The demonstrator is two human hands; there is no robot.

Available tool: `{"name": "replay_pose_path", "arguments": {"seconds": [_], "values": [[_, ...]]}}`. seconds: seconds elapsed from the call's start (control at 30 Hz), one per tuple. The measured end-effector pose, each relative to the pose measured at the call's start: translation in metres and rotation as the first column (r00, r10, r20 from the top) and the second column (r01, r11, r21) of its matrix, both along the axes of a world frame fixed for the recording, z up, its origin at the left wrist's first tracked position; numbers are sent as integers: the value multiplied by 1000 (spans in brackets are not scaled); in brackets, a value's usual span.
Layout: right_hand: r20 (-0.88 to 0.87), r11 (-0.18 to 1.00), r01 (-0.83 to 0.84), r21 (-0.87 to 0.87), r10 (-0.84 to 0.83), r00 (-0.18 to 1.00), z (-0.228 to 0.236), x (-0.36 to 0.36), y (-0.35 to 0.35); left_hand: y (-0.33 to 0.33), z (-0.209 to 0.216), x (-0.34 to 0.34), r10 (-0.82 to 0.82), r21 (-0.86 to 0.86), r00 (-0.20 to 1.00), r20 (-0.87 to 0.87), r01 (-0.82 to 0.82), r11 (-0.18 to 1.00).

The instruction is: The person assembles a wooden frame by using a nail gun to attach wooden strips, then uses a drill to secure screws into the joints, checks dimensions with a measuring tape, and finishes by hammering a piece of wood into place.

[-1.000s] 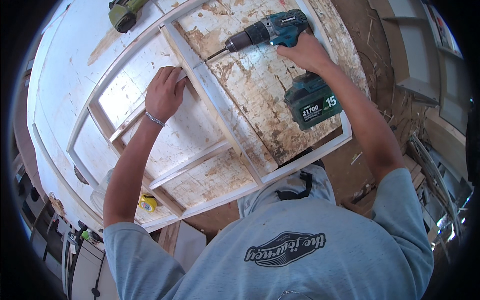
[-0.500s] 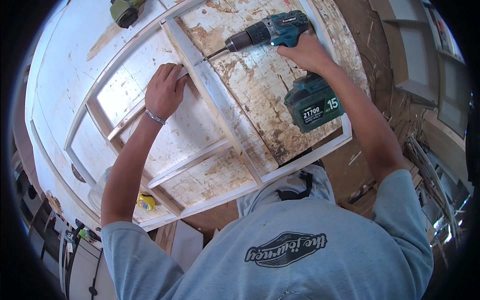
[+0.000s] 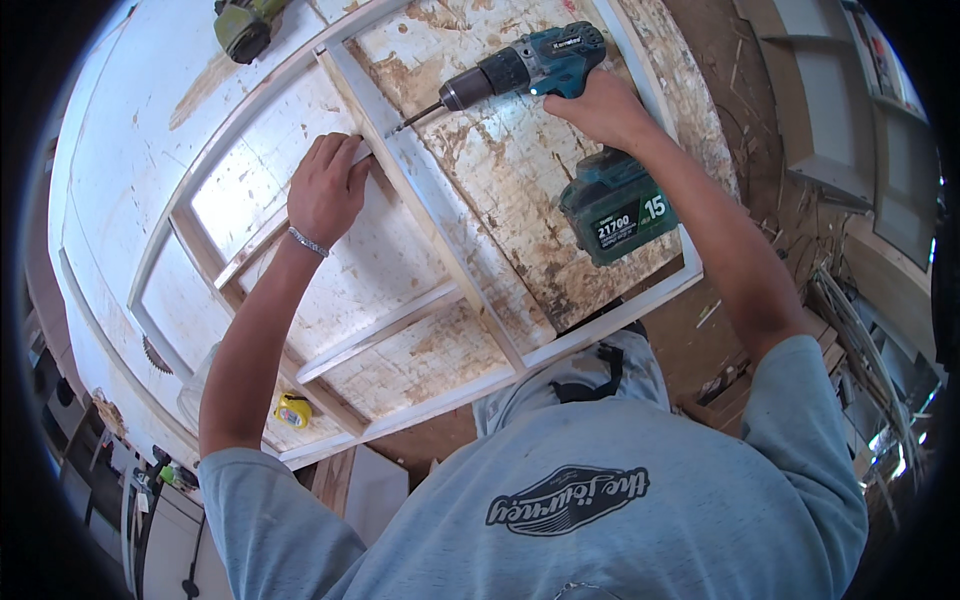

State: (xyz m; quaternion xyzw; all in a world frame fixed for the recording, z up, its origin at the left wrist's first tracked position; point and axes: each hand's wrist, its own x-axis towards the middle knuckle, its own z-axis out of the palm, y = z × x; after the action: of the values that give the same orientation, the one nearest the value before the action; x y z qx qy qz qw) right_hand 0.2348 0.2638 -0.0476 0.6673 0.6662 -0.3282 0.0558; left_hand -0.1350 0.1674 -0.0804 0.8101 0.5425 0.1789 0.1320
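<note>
My right hand [image 3: 603,108] is wrapped round the grip of a teal and black cordless drill [image 3: 525,62] with a large battery below. The long bit [image 3: 417,117] points left, its tip at the side of a long wooden rail [image 3: 432,212]. Across that rail, my left hand [image 3: 326,185] is closed on the end of a short wooden slat [image 3: 258,247], holding it against the rail's other side. Slat and rail lie inside a curved wooden frame [image 3: 625,313]. My left fingers hide part of the joint.
Under the frame is a paint-worn worktable [image 3: 125,190]. A yellow tape measure [image 3: 292,410] lies at the lower left, and a green power tool [image 3: 243,35] at the far left. A toothed saw blade [image 3: 156,354] shows by the left edge. Shelving [image 3: 835,120] stands at right.
The drill and my right hand have shifted slightly left, the bit staying at the rail. My left hand has barely moved and keeps its hold on the slat.
</note>
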Motion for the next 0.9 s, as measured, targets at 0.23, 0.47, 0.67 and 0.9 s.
{"name": "replay_pose_path", "arguments": {"seconds": [0.23,0.47,0.67,0.9], "values": [[-30,1000,6,12,-6,1000,-9,0,-3,1,1,0,-15,8,1000,14,15,1000],[0,1000,8,-19,-8,1000,-1,-7,-4,3,2,1,-13,24,1000,-9,13,1000],[-10,999,14,-37,-14,1000,-4,-9,-5,2,0,1,-11,12,1000,-8,12,1000],[-20,999,15,-30,-16,1000,3,-15,-10,3,2,2,-24,27,1000,-8,24,999]]}}
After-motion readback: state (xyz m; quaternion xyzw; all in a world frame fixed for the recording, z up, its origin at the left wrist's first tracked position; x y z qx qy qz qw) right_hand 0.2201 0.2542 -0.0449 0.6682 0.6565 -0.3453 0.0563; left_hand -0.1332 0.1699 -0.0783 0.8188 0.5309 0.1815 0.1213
